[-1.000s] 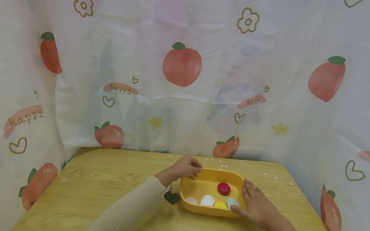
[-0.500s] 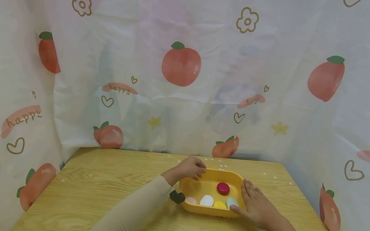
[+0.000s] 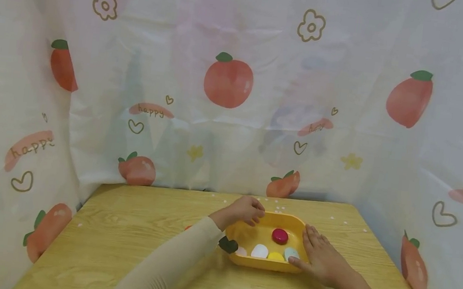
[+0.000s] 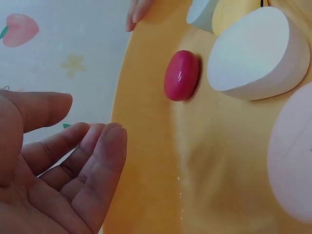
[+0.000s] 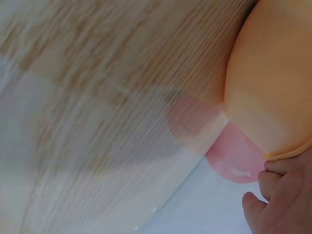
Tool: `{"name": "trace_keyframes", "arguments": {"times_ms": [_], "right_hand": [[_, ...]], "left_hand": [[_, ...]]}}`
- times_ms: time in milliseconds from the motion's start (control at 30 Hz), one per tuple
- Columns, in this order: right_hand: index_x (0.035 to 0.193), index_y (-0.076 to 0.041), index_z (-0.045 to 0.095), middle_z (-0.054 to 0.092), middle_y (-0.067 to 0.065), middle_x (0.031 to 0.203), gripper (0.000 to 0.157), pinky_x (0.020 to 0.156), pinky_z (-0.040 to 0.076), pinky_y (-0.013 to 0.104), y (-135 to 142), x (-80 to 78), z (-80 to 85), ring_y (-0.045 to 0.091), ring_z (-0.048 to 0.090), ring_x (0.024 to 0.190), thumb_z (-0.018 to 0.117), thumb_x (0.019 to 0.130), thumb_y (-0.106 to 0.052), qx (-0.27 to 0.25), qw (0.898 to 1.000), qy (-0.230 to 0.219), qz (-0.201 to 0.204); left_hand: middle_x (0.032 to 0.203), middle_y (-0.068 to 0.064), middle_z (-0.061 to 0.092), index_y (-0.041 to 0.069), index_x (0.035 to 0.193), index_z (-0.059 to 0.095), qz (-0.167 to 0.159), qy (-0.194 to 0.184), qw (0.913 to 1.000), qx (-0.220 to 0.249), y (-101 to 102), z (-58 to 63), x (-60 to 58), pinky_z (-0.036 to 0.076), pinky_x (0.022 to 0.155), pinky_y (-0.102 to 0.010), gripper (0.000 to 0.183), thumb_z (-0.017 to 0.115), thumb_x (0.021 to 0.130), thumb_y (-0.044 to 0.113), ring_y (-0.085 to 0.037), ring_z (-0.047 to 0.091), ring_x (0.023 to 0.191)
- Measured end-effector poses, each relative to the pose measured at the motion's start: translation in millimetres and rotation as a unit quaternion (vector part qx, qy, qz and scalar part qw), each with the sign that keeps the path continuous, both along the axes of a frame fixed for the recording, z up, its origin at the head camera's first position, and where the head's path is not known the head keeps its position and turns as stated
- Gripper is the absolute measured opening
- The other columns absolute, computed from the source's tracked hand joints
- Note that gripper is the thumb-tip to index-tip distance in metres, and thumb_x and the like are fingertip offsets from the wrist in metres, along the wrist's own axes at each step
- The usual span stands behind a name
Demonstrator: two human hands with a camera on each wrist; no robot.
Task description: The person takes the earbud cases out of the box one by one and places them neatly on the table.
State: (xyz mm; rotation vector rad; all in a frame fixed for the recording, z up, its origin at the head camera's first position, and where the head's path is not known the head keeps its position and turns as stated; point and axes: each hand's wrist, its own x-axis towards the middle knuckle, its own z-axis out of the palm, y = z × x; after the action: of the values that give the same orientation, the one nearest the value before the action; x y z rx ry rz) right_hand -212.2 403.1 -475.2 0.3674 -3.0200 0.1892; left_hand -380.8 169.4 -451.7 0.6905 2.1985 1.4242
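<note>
A yellow plastic basin (image 3: 261,263) sits on the table with a glossy crimson oval piece (image 3: 279,236) inside. Along its near wall lie a white piece (image 3: 260,251), a yellow one (image 3: 276,256), a pale green one (image 3: 291,254) and a pale pink one (image 4: 292,156), partly hidden in the head view. Over the far left rim is my left hand (image 3: 244,211), fingers loosely curved, thumb apart, nothing between them. My right hand (image 3: 325,260) rests against the basin's right end with straight fingers, its thumb by the near rim.
On the wooden table (image 3: 141,220), several small white specks lie behind the basin and to its right. A bit of an orange-red thing (image 3: 188,228) shows beside the left sleeve (image 3: 171,261). A printed curtain (image 3: 222,148) encloses the back and sides.
My left hand has slid rightward along the far rim, its sleeve now covering more of the basin's left end. An orange-red edge has come into sight. The right hand stays in place.
</note>
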Motion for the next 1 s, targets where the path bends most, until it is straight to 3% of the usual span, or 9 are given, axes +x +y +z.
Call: {"name": "trace_keyframes", "arguments": {"times_ms": [467,1000], "right_hand": [[0.144,0.016,0.029,0.02,0.03,0.154,0.096,0.111,0.018,0.061,-2.4,1.7,1.0,0.045,0.016,0.141,0.044,0.094,-0.065,-0.005,1.0,-0.003,-0.003],[0.144,0.015,0.028,0.019,0.029,0.154,0.096,0.112,0.018,0.06,-1.8,1.3,-0.7,0.044,0.015,0.142,0.045,0.094,-0.065,-0.006,1.0,-0.001,-0.002]], "left_hand": [[0.092,-0.003,0.067,0.001,0.107,0.071,0.011,0.012,0.9987,-0.049,26.7,-6.9,4.4,0.059,0.064,-0.033,0.021,0.071,0.09,0.013,-0.022,0.066,0.078],[0.096,-0.013,0.067,-0.003,0.12,0.062,-0.033,-0.052,0.9937,-0.094,33.9,-6.9,19.1,0.059,0.068,-0.038,0.037,0.071,0.09,0.018,-0.029,0.066,0.082]]}}
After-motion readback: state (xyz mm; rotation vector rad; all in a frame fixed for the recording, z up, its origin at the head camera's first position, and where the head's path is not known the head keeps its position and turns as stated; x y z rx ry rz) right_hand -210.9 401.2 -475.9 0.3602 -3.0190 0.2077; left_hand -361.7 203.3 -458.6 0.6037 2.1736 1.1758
